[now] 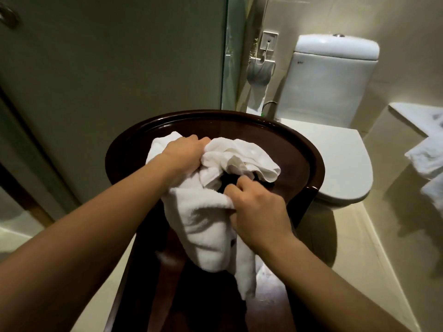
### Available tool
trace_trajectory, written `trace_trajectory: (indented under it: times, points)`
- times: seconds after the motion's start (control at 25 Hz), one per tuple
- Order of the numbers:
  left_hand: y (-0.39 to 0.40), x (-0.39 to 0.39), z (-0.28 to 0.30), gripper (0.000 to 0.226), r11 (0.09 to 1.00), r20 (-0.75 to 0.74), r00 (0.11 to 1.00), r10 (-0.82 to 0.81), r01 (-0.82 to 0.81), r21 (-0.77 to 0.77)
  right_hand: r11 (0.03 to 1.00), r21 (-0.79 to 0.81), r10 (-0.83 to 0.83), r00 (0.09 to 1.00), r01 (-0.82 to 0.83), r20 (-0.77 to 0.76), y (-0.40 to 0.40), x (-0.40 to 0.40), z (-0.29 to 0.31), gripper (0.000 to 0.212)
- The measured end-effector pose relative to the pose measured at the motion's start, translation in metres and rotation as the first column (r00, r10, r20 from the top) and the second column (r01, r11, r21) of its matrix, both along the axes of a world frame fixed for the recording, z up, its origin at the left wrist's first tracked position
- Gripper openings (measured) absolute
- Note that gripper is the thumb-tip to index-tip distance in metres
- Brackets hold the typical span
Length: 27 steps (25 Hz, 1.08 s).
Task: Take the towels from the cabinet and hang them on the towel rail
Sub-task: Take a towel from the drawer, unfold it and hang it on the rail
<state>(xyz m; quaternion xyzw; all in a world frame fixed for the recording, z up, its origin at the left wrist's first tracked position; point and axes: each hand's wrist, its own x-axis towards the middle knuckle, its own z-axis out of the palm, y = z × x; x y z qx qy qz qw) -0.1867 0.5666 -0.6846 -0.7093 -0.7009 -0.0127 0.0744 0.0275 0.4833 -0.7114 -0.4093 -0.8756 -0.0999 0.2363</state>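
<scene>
**Desk:** What is happening over the dark stand?

**Photographer:** A person is gathering one white towel [206,219] above the round wooden top of a dark cabinet [309,149] in a bathroom. The left hand [184,154] is bunching the far upper part of the cloth, fingers curled into it. The right hand [259,207] is pinching a fold nearer the body, fingers also curled round the fabric.

**Desk:** Which way is the towel lying?

**Photographer:** It is running roughly from the far side of the top toward the camera, its long tail hanging down off the near edge between the two forearms. The left hand is sitting farther out, the right closer in and lower. Both are touching the cloth, so neither is nearer to it than the other.

**Desk:** And the rail?

**Photographer:** It is not showing anywhere here. My guess is the next move is lifting the towel clear and turning away with it, and the dangling tail is likely to drag on the rim.

**Desk:** Counts?

**Photographer:** One towel in the hands, as far as I can tell; two hands; one cabinet. More white towels [424,159] are lying on a ledge at far right, blurred, perhaps two. One toilet [333,97] is standing behind.
</scene>
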Motion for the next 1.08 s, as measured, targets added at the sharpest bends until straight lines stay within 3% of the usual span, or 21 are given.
trace_trajectory:
  times: [0.12,0.2,0.28,0.32,0.36,0.4,0.48,0.56,0.64,0.72,0.8,0.92,1.08]
  points:
    - [0.004,-0.007,-0.001,0.037,0.996,0.020,1.000,0.012,-0.011,-0.083,0.995,0.098,-0.023,1.000,0.023,-0.007,0.035,-0.001,0.015,0.012]
    - [0.005,-0.011,0.003,0.051,0.977,0.291,0.957,-0.022,0.083,-0.199,0.990,0.138,-0.028,1.000,0.029,-0.008,0.060,-0.002,0.025,0.012]
    - [-0.003,-0.012,0.020,0.047,0.956,0.643,0.765,-0.026,0.207,-0.208,0.986,0.153,-0.061,0.998,0.061,-0.004,0.083,-0.008,0.038,0.017]
    - [-0.010,-0.010,0.029,0.042,0.939,0.774,0.633,-0.009,0.272,-0.211,0.989,0.122,-0.086,0.996,0.085,-0.005,0.092,-0.012,0.042,0.023]
    - [-0.018,-0.007,0.036,0.043,0.928,0.824,0.566,0.021,0.296,-0.226,0.992,0.067,-0.109,0.994,0.109,-0.001,0.102,-0.017,0.042,0.030]
    - [-0.021,-0.005,0.038,0.059,0.917,0.814,0.580,0.039,0.302,-0.260,0.992,-0.008,-0.125,0.992,0.126,0.015,0.108,-0.019,0.038,0.038]
    - [-0.024,0.000,0.026,0.117,0.917,0.608,0.794,0.032,0.218,-0.333,0.981,-0.161,-0.097,0.993,0.106,0.063,0.116,-0.021,0.021,0.055]
    - [-0.021,0.004,0.009,0.139,0.942,0.415,0.909,0.038,0.106,-0.319,0.949,-0.312,-0.033,0.998,0.047,0.048,0.122,-0.017,0.005,0.063]
    - [-0.010,0.001,0.001,0.134,0.963,0.405,0.914,0.024,0.087,-0.254,0.884,-0.465,0.009,0.994,-0.060,-0.112,0.133,-0.016,0.008,0.067]
    - [0.004,-0.007,0.001,0.121,0.974,0.424,0.906,0.021,0.077,-0.213,0.741,-0.638,0.003,0.951,-0.208,-0.308,0.143,-0.014,0.021,0.073]
    - [0.016,-0.016,0.001,0.111,0.980,0.427,0.904,0.038,0.051,-0.195,0.680,-0.694,0.054,0.959,-0.239,-0.277,0.147,-0.013,0.023,0.090]
    - [0.036,-0.021,-0.003,0.105,0.981,0.434,0.899,0.052,0.035,-0.190,0.789,-0.607,0.068,0.995,-0.095,-0.068,0.157,-0.018,0.003,0.105]
    - [0.060,-0.030,-0.006,0.098,0.985,0.452,0.890,0.053,0.028,-0.169,0.855,-0.513,0.047,0.995,-0.083,-0.083,0.178,-0.028,-0.009,0.095]
